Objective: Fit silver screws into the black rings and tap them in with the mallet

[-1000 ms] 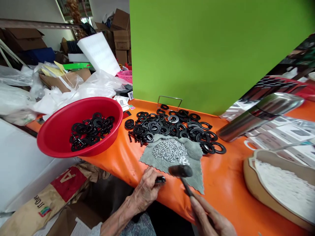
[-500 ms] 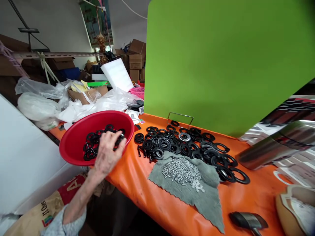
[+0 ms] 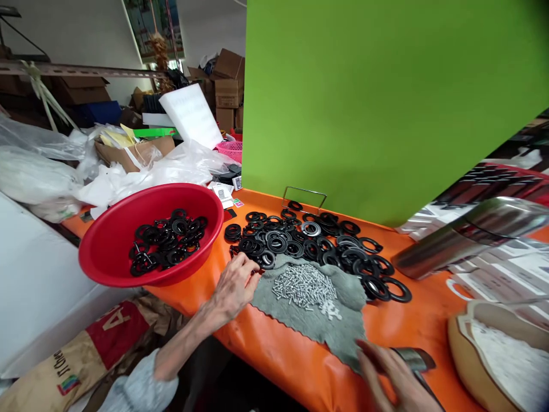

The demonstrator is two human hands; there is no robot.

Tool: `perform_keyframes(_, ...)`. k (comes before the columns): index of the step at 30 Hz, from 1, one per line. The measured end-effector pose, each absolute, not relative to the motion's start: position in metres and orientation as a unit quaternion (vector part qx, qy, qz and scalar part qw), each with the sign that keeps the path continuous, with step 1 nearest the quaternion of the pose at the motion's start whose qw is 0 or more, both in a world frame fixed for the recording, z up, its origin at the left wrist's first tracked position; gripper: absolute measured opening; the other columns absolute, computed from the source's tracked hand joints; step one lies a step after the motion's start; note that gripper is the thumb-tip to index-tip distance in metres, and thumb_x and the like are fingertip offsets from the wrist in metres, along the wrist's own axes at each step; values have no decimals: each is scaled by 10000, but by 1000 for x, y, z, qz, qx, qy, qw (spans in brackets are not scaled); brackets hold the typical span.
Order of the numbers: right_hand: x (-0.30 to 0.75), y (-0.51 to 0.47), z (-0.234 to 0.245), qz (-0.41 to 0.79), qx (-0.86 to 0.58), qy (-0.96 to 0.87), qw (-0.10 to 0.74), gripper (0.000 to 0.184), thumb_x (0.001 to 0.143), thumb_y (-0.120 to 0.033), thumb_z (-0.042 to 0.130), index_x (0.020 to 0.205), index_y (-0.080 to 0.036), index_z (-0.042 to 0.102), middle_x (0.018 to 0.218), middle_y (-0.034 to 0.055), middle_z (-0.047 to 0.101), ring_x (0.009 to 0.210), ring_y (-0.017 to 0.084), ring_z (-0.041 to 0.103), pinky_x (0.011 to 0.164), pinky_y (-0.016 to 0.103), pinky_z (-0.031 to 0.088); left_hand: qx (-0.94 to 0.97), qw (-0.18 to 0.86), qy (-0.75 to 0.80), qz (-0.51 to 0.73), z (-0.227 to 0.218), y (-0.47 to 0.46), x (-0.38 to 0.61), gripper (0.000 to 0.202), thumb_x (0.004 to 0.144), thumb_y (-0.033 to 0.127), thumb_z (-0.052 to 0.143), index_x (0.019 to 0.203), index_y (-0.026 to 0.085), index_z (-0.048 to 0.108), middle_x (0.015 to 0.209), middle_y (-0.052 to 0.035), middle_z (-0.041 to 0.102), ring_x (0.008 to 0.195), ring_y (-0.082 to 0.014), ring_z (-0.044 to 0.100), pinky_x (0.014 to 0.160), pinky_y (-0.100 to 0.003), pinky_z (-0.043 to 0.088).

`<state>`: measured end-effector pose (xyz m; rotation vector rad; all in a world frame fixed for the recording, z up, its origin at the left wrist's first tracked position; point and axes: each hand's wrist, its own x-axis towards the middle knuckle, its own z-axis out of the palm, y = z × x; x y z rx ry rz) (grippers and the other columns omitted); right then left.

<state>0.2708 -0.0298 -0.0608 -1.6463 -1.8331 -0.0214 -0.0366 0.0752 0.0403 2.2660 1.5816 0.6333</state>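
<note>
White A (image 3: 114,319), red panel, paper sack (image 3: 51,372), smaller print unreadable

This is a cluttered workshop or storeroom. Stacked cardboard boxes (image 3: 227,86) and plastic bags (image 3: 38,171) crowd the back, and a printed sack (image 3: 86,355) slumps below the bench (image 3: 274,349). The orange-covered bench carries loose black washers (image 3: 274,243), steel screws (image 3: 303,286) and a red basin (image 3: 103,269) of more washers.

Black ring washers (image 3: 274,243) heaped flat, overlapping, touching my left hand (image 3: 234,286); dark-headed mallet (image 3: 414,359) lying just beside my right hand (image 3: 394,375).
</note>
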Motion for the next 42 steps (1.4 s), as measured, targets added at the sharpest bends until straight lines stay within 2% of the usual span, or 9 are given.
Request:
perform_keyframes(3,224,3,-60,-12,-593,-735,327,296,968,-374,328,996,-222,580,902,54,676,799,165,668,699,272,552,784,141,570,199,6,101,-16,262,811,51,518,1020,172,622,1067,-101,527,1017,-262,500,910,-439,438)
perform_keyframes(5,206,20,-63,-13,-594,-738,320,286,963,-346,325,976,-228,584,903,56,664,827,176,657,721,290,549,788,143,566,197,-6,113,-16,277,795,34,521,1008,181,620,1067,-96,519,1024,-271,489,921,-463,420)
perform_keyframes(14,227,24,-71,-22,-634,-726,264,279,950,-358,334,928,-195,559,831,74,589,781,222,575,704,369,504,774,226,531,262,-9,110,-33,111,849,183,560,940,201,622,973,-35,504,946,-205,517,931,-417,407)
perform_keyframes(22,226,32,-71,-54,-628,-740,236,307,944,-364,323,852,-205,569,754,61,569,743,238,531,675,371,444,694,382,502,347,1,81,-28,225,880,284,502,1006,136,618,873,-46,653,792,-158,614,712,-267,514)
perform_keyframes(28,228,30,-69,-72,-622,-743,236,286,933,-350,344,904,-196,583,787,68,606,772,252,561,690,377,439,597,552,451,369,-3,60,-23,339,907,354,460,1079,102,610,922,-95,686,806,-181,650,714,-288,531)
perform_keyframes(30,228,30,-68,-75,-625,-739,240,287,929,-338,336,897,-195,583,786,79,618,760,262,572,685,390,439,608,525,462,376,-3,54,-20,301,887,331,514,1078,126,623,926,-87,664,812,-189,631,728,-308,520)
perform_keyframes(35,225,27,-62,-46,-634,-723,271,261,919,-337,358,930,-186,571,850,108,637,776,255,609,687,383,479,785,278,491,255,-12,32,-5,221,834,207,601,1052,214,636,953,-61,604,937,-235,561,913,-436,433)
perform_keyframes(39,221,15,-50,6,-627,-711,318,195,916,-359,405,921,-217,539,813,42,652,705,172,652,617,270,513,809,282,480,188,-14,25,1,341,777,222,633,1114,218,584,1058,-67,558,991,-241,523,941,-429,426)
perform_keyframes(42,215,-1,-40,24,-635,-690,346,220,917,-390,401,870,-228,542,743,23,682,614,155,664,559,248,525,833,284,444,168,-7,35,-1,516,743,117,544,1243,235,498,1221,-84,516,1105,-271,463,975,-459,398)
